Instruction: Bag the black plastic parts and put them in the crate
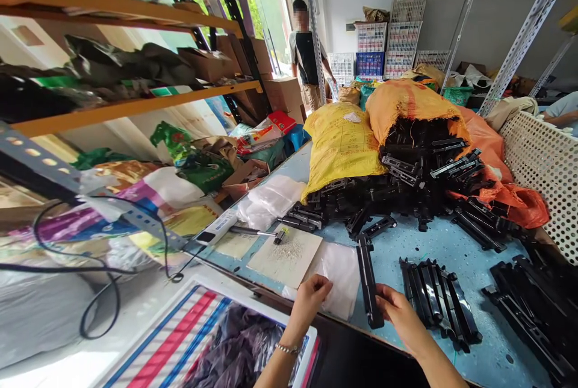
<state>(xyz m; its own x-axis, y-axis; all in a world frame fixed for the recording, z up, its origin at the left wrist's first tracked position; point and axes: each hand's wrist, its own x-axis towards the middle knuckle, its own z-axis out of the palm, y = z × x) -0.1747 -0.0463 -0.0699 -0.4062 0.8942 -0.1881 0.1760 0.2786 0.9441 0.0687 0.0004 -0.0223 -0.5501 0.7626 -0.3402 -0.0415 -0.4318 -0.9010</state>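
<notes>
Between the fingers of my right hand [398, 311] is a long black plastic part [369, 282], held near its lower end and tilted slightly over the table's front edge. My left hand [312, 296] is closed, its fingertips pressed together over the clear plastic bags [341, 276]. Whatever it may pinch is hidden. Right of my right hand, several similar black parts [436, 300] lie side by side in a row. Behind the bags, a small tool with a black handle [244, 231] and metal shaft rests on a square board [289, 255] scattered with small bits.
A yellow sack [343, 147] and an orange sack [413, 105] spill black parts onto the blue table [406, 237]. More parts [537, 316] are heaped at right, near a white perforated basket [542, 177]. A striped bag [171, 340] stands front left. A person [304, 53] stands far back.
</notes>
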